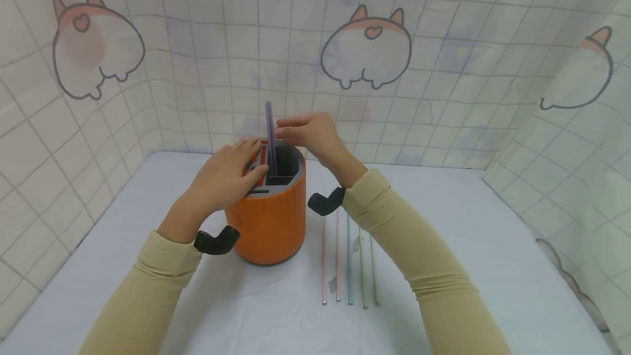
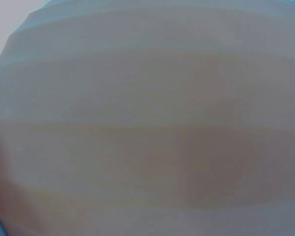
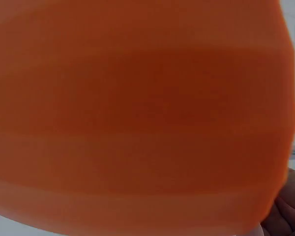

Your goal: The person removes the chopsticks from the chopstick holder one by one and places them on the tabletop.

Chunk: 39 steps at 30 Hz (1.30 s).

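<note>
An orange cylindrical utensil holder (image 1: 268,229) with a grey slotted top stands upright on the table. My left hand (image 1: 229,171) rests on the left part of its top, fingers stretched over the rim. Two purple chopsticks (image 1: 270,125) stand in the holder, rising above its open compartment. My right hand (image 1: 313,133) is raised at the holder's right rear, its extended fingertips right beside the chopsticks. In the right wrist view the holder's orange wall (image 3: 147,123) hides most of that hand. A blurred, banded surface fills the left wrist view.
Several thin pink, blue and green sticks (image 1: 350,273) lie side by side right of the holder, partly hidden by my right forearm. White cloth covers the table (image 1: 443,223). A checked curtain with cartoon prints (image 1: 366,53) hangs behind and along the sides.
</note>
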Motion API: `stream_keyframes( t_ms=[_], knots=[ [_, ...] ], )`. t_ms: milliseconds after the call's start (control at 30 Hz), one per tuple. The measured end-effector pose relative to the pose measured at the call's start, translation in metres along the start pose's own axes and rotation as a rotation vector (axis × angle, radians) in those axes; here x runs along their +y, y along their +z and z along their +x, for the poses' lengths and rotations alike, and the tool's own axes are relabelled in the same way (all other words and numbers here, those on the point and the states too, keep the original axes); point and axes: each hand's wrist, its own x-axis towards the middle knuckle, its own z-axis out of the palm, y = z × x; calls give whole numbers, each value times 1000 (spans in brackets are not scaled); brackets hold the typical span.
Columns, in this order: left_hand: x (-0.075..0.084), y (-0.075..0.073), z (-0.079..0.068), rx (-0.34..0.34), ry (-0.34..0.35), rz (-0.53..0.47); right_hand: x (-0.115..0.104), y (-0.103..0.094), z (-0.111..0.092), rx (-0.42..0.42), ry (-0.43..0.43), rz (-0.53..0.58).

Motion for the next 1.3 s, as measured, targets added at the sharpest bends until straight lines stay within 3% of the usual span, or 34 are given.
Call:
stream_keyframes(
  t_ms=[400, 633, 967, 1167, 1300],
  knots=[
    [2, 0, 0, -2, 6, 4, 0, 13, 2, 61, 23, 26],
    [1, 2, 1, -2, -1, 8, -7, 8, -4, 100, 6, -45],
    [-2, 2, 2, 5, 13, 3, -47, -17, -29, 127, -214, 112],
    [-5, 2, 2, 9, 7, 4, -71, -32, -46, 170, -319, 182],
    [-4, 3, 2, 5, 7, 5, -85, -46, -66, 221, -419, 289]
  ],
)
